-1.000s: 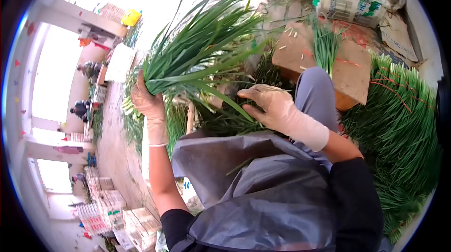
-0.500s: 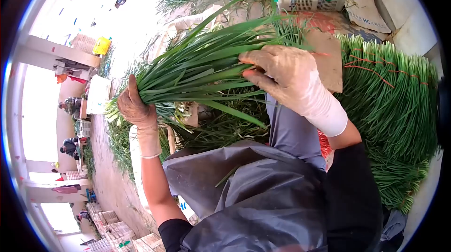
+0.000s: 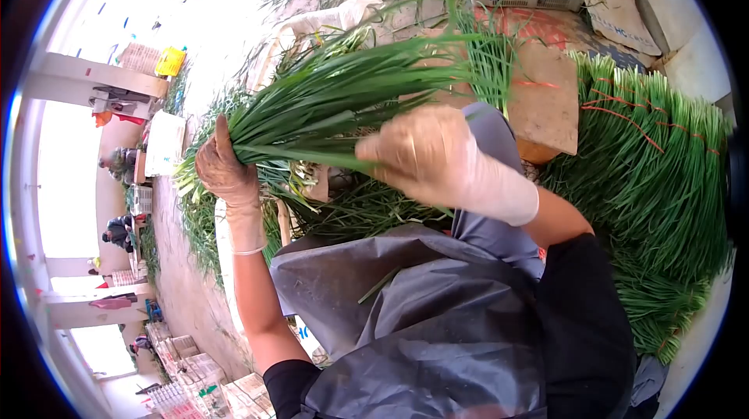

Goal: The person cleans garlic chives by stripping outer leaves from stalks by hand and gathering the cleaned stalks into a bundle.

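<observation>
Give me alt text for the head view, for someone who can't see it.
A gloved left hand grips a bunch of long chive-like greens, the gloved right hand blurred beside it. Red-tied green bundles lie at picture right; a dark apron fills the lower middle.

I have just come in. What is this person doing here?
A gloved person grips a bundle of long green leaves in the left hand. The right hand, blurred, is at their lower edge. A smaller bunch lies on a brown block; banded bunches lie beside it.
</observation>
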Motion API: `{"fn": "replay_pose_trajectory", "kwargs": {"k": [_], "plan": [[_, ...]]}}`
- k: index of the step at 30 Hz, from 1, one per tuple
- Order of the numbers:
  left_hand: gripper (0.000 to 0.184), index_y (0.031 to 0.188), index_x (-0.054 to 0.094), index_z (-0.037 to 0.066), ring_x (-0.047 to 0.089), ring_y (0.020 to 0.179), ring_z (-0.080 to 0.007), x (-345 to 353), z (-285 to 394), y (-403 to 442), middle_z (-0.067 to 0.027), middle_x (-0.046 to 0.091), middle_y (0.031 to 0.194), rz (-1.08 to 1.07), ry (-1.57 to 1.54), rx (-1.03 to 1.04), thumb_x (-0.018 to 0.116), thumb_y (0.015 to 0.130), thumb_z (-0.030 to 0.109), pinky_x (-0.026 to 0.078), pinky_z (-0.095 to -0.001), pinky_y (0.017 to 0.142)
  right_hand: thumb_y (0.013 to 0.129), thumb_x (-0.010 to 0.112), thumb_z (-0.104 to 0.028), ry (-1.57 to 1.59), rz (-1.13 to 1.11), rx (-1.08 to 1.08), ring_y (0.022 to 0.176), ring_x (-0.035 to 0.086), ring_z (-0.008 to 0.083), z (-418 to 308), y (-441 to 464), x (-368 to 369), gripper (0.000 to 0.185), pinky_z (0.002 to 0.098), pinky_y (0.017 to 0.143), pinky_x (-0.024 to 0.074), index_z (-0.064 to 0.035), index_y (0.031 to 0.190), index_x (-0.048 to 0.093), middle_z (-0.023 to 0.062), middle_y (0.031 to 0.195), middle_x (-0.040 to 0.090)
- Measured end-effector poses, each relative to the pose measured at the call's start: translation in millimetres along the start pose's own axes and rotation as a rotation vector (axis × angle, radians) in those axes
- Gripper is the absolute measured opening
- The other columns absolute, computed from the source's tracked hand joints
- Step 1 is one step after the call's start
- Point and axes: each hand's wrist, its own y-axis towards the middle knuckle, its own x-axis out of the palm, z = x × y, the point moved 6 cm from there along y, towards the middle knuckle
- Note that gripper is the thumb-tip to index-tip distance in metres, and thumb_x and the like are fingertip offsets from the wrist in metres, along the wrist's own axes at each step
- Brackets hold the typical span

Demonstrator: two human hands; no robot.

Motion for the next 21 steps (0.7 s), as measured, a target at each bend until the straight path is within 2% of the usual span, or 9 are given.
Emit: {"fn": "replay_pose_trajectory", "kwargs": {"k": [1, 3, 5, 6, 10, 13, 17, 19, 21], "plan": [[0.072, 0.132, 0.039, 0.014, 0.053, 0.078, -0.0266, 4.7, -6.7, -6.2, -0.0081, 0.054, 0.086, -0.033, 0.010, -0.016, 0.070, 0.068, 0.019, 0.041, -0.0402, 0.071, 0.073, 0.066, -0.023, 0.254, 0.058, -0.085, 0.066, 0.060, 0.0246, -5.7, -8.1, 5.7, 0.016, 0.0351, 0.057, 0.0475, -0.0138, 0.086, 0.062, 0.0058, 0.075, 0.062], [0.068, 0.129, 0.042, 0.012, 0.054, 0.078, -0.0281, 12.6, -19.3, -15.2, -0.0094, 0.056, 0.087, -0.089, 0.062, -0.083, 0.070, 0.068, 0.018, 0.042, -0.0408, 0.071, 0.076, 0.066, -0.025, 0.548, -0.277, -0.069, 0.072, 0.061, 0.0271, -7.1, -30.7, 50.2, 0.030, 0.0357, 0.062, 0.0489, -0.0116, 0.102, 0.059, 0.0097, 0.083, 0.063], [0.063, 0.126, 0.044, 0.011, 0.055, 0.078, -0.0296, 25.4, -32.1, -27.0, -0.0106, 0.057, 0.087, -0.140, 0.100, -0.153, 0.069, 0.068, 0.016, 0.043, -0.0415, 0.071, 0.076, 0.066, -0.027, 0.099, -0.814, 0.284, 0.080, 0.062, 0.0289, 4.7, -57.4, 107.3, 0.055, 0.0374, 0.068, 0.0497, -0.0081, 0.123, 0.044, 0.0145, 0.101, 0.059], [0.059, 0.122, 0.048, 0.010, 0.057, 0.079, -0.0311, 30.8, -46.0, -35.7, -0.0122, 0.059, 0.088, -0.080, 0.022, -0.298, 0.069, 0.068, 0.015, 0.044, -0.0415, 0.072, 0.075, 0.066, -0.030, -0.082, -0.850, 0.330, 0.090, 0.060, 0.0319, 12.7, -62.9, 116.5, 0.077, 0.0402, 0.075, 0.0487, -0.0059, 0.135, 0.024, 0.0189, 0.116, 0.051], [0.040, 0.105, 0.056, 0.000, 0.060, 0.075, -0.0247, 69.4, -26.6, -14.3, -0.0117, 0.063, 0.088, -0.047, -0.675, -0.820, 0.069, 0.067, 0.005, 0.048, -0.0330, 0.070, 0.068, 0.071, -0.033, 0.391, 0.020, 0.238, 0.120, 0.039, 0.0351, 31.6, -11.9, 88.5, 0.095, 0.0395, 0.100, 0.0318, 0.0010, 0.137, 0.015, 0.0248, 0.131, 0.036], [0.041, 0.110, 0.055, -0.004, 0.059, 0.076, -0.0171, 74.1, 58.6, 52.7, -0.0075, 0.061, 0.085, -0.256, -1.318, -1.236, 0.067, 0.070, 0.004, 0.046, -0.0277, 0.069, 0.059, 0.077, -0.031, 0.169, 0.152, 0.300, 0.116, 0.041, 0.0372, 49.1, 25.4, 71.3, 0.109, 0.0408, 0.099, 0.0322, 0.0009, 0.138, 0.009, 0.0279, 0.124, 0.040], [0.032, 0.102, 0.056, -0.004, 0.059, 0.084, -0.0190, 98.8, 158.1, 134.2, -0.0109, 0.059, 0.093, -0.381, -1.984, -1.214, 0.067, 0.072, 0.001, 0.049, -0.0270, 0.073, 0.064, 0.073, -0.024, 0.253, 0.464, 0.506, 0.087, 0.059, 0.0377, 101.4, 23.8, 15.8, 0.099, 0.0401, 0.075, 0.0497, -0.0070, 0.139, 0.011, 0.0262, 0.098, 0.056], [0.027, 0.096, 0.059, 0.000, 0.058, 0.080, -0.0143, 103.3, 202.8, 161.8, -0.0076, 0.061, 0.087, -0.498, -2.219, -0.999, 0.070, 0.073, 0.010, 0.045, -0.0260, 0.078, 0.066, 0.070, -0.021, -0.009, 0.372, 0.753, 0.082, 0.061, 0.0360, 131.7, 5.0, -13.9, 0.090, 0.0388, 0.069, 0.0514, -0.0109, 0.138, 0.016, 0.0232, 0.093, 0.060], [0.060, 0.117, 0.051, 0.005, 0.049, 0.106, -0.0192, 100.1, 233.7, 173.9, -0.0091, 0.058, 0.108, -0.563, -2.074, -0.673, 0.075, 0.068, 0.031, 0.033, -0.0352, 0.095, 0.067, 0.068, -0.022, -0.075, 0.501, 0.852, 0.083, 0.062, 0.0347, 161.0, -25.6, -42.0, 0.082, 0.0381, 0.067, 0.0518, -0.0118, 0.136, 0.023, 0.0212, 0.092, 0.061]]}}
